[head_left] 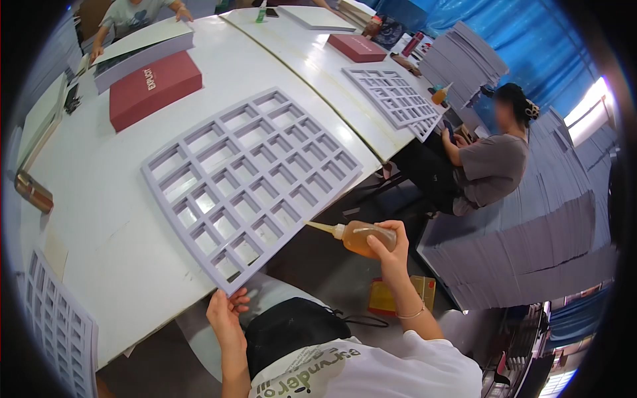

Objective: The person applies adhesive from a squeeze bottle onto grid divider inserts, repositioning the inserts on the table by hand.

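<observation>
A pale grey grid insert [247,187] with rows of square and rectangular openings lies at the near edge of the white table. In my right hand [391,251] is a squeeze bottle [363,239] of amber liquid, with the fingers wrapped round it. Its thin, pointed nozzle reaches left to the grid's near right side; whether the tip touches is too small to tell. My left hand [227,317] is at the grid's nearest corner, fingers loosely apart and fingertips beside the corner. Whether they press on it is unclear.
Two red boxes [156,89] [357,48] lie on the white table [139,222]. More grids [391,96] [58,325] are at right and lower left. A seated person [488,166] is at right near tall grey sheet stacks [524,245]. Another person [136,16] handles a box opposite.
</observation>
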{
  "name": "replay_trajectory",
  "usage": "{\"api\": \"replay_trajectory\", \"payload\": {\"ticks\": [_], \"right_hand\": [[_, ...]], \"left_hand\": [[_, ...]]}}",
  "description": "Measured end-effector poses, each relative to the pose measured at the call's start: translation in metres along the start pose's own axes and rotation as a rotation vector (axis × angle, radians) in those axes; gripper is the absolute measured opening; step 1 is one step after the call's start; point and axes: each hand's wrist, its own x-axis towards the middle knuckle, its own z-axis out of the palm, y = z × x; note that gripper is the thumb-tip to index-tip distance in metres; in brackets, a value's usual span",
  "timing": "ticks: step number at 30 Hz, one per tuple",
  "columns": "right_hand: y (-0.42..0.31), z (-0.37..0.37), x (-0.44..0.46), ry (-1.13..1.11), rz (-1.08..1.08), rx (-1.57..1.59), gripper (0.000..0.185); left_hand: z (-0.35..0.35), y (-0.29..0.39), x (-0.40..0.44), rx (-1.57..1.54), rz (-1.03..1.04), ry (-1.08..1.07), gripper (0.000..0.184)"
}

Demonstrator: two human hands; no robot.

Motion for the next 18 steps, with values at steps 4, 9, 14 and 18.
{"api": "replay_trajectory", "payload": {"ticks": [4, 9, 14, 18], "right_hand": [[-0.011, 0.022, -0.025, -0.067, -0.008, -0.007, 0.033], [-0.012, 0.047, -0.052, -0.187, -0.088, -0.031, 0.035], [-0.024, 0.071, -0.072, -0.31, -0.105, -0.031, 0.034], [-0.031, 0.088, -0.078, -0.406, 0.054, 0.178, 0.036]], "left_hand": [[-0.003, -0.002, 0.0, -0.03, -0.006, -0.026, 0.04], [-0.007, -0.004, 0.0, -0.044, -0.013, -0.04, 0.043], [-0.007, -0.002, 0.0, -0.048, -0.044, -0.056, 0.049], [-0.009, -0.002, -0.001, -0.078, -0.027, -0.122, 0.049]]}}
